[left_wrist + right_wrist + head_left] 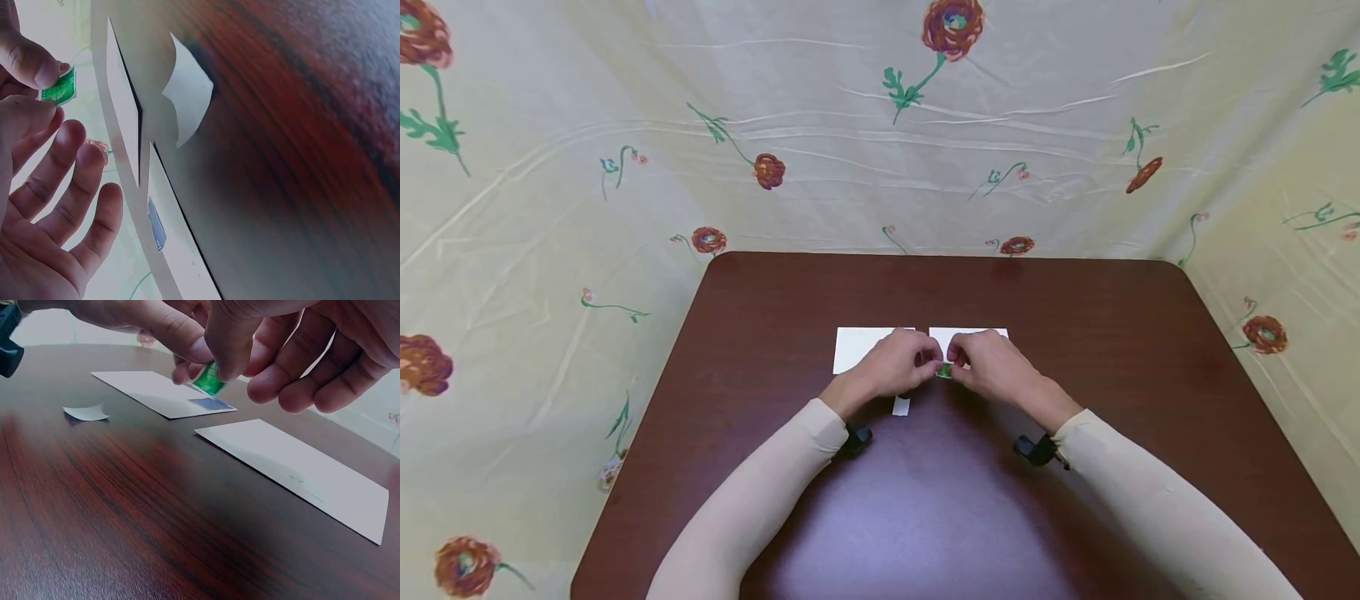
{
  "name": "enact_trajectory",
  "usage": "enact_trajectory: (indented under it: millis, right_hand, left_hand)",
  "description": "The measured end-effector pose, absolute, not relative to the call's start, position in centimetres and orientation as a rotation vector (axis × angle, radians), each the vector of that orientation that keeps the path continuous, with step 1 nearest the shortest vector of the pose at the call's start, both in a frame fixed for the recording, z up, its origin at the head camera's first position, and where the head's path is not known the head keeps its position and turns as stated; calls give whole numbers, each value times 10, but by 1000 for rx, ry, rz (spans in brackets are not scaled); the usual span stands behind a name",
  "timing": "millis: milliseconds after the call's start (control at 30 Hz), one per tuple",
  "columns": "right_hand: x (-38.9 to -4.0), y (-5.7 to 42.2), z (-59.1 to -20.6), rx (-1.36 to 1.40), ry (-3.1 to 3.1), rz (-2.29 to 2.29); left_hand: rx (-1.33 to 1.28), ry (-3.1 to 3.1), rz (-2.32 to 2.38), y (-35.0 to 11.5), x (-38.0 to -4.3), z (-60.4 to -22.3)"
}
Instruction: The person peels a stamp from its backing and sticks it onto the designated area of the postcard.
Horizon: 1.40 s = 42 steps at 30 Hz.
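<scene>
A small green stamp point(943, 371) is held above the table between my two hands. My left hand point(897, 364) pinches one side of it between thumb and index finger, its other fingers loosely spread in the left wrist view. From the other side, my right hand point(996, 367) pinches it with thumb and fingertip, partly covering the stamp point(209, 381). Beneath and beyond the hands lie two flat white envelopes, a left envelope point(144, 390) and a right envelope point(306, 475). The left one bears a dark blue stamp point(209, 404) at its corner, hidden by my hand in the head view.
A small curled white paper slip point(901, 407) lies on the brown table point(947, 533), on the near side of the left envelope. A flower-printed sheet point(850, 100) hangs behind the table and along its sides. Dark wrist cameras sit under both wrists.
</scene>
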State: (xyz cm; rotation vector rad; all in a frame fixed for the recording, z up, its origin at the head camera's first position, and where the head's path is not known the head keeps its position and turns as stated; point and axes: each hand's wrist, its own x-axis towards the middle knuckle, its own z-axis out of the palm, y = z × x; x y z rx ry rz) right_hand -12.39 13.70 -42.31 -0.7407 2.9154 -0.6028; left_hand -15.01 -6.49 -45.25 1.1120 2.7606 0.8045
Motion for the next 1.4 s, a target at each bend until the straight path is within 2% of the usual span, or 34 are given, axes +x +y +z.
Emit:
enact_trajectory:
  millis: [433,733,1400]
  right_hand:
    - [-120,140,-427,-790,2913,-621]
    - [-119,135,-427,-833,2929,-631]
    - [-118,134,-430,-838,2934,-659]
  left_hand:
    - [1088,2781,805,-68,-148,-452]
    - [903,2892,813,-66,-146,-450]
    - [974,2714,944,-65,-145,-452]
